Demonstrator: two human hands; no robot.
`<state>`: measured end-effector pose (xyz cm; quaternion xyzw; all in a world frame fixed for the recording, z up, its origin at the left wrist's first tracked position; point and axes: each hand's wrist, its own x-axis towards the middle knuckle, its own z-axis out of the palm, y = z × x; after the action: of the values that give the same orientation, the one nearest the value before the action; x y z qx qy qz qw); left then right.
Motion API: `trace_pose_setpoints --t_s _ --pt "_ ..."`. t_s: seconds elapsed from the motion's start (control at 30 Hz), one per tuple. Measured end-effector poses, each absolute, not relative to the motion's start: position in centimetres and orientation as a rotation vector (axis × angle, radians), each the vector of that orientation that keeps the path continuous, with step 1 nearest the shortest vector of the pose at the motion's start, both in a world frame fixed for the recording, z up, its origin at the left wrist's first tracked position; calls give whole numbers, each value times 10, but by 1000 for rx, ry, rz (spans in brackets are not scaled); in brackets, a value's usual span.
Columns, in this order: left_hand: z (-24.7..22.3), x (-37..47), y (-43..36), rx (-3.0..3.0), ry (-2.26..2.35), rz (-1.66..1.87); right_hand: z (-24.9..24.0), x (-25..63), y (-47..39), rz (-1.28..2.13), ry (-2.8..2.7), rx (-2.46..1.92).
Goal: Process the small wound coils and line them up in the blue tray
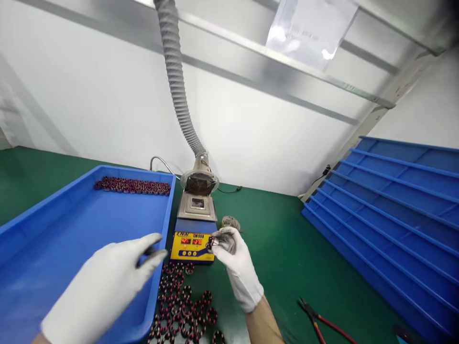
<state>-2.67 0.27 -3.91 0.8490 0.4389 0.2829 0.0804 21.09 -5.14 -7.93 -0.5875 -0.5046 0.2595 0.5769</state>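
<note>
My right hand [234, 267], in a white glove with darkened fingertips, pinches a small toroidal coil [211, 242] in front of the yellow control panel [191, 246] of a solder pot. The panel has red digits lit. My left hand [111, 282], also gloved, hangs over the right side of a blue tray [107, 229], its thumb and fingers apart and nothing visible between them. Between the hands, many loose toroidal coils [175, 306] with dark and pinkish windings lie on the green table. Packed rows of coils [132, 185] stand along the tray's far end.
Above the solder pot [197, 205] hangs a grey flexible duct [174, 71] with a round hood. Just right of the pot sits a small, round, greyish object [230, 222]. Red-handled pliers [315, 317] lie at the front right. Stacked blue trays [394, 205] lean at the right.
</note>
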Motion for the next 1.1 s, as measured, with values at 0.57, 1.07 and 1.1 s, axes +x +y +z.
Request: trace_pose_setpoints --t_s 0.57,1.07,1.1 --pt "-18 26 9 2543 516 1436 -12 175 -48 745 -1152 -848" --pt "-17 27 8 2740 471 1598 -16 177 -43 838 -1072 -788" --pt "-17 27 8 2740 481 1607 -16 176 -44 795 -1123 -821"
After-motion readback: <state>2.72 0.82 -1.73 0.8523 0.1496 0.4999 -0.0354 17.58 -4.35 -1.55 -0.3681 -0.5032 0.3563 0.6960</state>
